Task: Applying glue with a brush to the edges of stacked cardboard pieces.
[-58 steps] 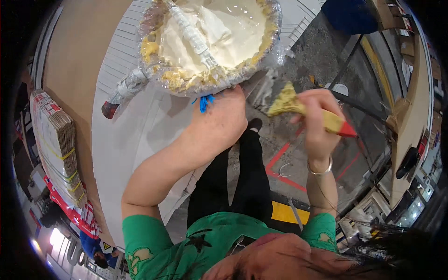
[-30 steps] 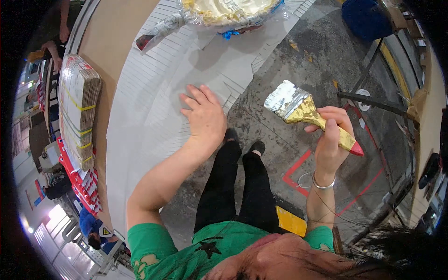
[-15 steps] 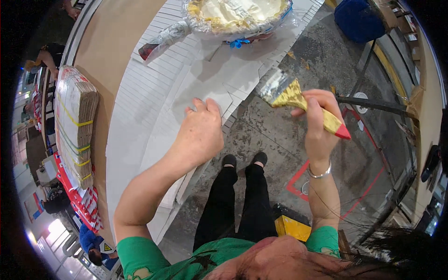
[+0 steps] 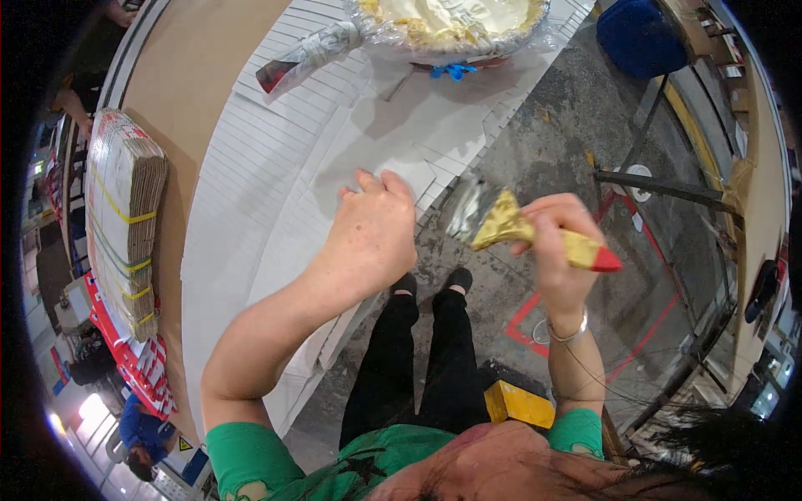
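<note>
My right hand (image 4: 561,250) grips a flat paintbrush (image 4: 503,224) by its yellow, red-tipped handle. White paste coats its bristles, which point left toward the table edge. My left hand (image 4: 373,230) lies on overlapping white card sheets (image 4: 267,192), its fingers bent and apart, holding nothing that shows. Beyond it, at the table's far edge, stands a plastic-wrapped pan (image 4: 397,40) of cream-coloured paste. The pan's wrapped handle (image 4: 313,54) has a dark red end and sticks out to the left. A blue bow-like piece (image 4: 454,72) hangs on its near side.
Left on the brown tabletop (image 4: 188,83) stands a strapped bundle of folded cardboard (image 4: 125,209), near red-and-white printed sheets (image 4: 134,359). On the right are a blue stool seat (image 4: 642,37), a dark metal bar (image 4: 668,190) and a yellow block (image 4: 518,405). A person in blue (image 4: 144,430) is at lower left.
The paintbrush and my right hand have moved left and nearer to me, and the brush lies more level. My left hand has shifted slightly right. The pan appears a little farther right and up.
</note>
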Action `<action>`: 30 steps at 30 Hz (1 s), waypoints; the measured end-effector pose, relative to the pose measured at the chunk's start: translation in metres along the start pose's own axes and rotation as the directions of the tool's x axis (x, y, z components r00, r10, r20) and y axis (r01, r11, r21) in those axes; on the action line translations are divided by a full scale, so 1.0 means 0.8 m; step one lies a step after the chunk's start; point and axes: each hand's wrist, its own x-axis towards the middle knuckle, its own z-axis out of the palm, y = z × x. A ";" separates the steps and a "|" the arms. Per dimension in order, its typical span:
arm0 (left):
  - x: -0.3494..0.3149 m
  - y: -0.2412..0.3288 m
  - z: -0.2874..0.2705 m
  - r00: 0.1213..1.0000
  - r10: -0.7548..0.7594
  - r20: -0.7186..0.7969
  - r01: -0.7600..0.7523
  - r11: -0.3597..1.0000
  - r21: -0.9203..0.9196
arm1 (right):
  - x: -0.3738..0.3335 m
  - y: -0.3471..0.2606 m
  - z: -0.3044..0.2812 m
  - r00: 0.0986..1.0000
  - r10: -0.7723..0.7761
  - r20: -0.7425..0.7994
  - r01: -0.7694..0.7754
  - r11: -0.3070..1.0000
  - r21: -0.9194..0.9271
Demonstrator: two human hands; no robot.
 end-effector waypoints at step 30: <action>0.008 -0.002 -0.004 0.996 0.079 0.040 -0.077 0.996 -0.052 | -0.031 -0.014 0.039 0.995 0.061 -0.078 -0.066 0.996 -0.067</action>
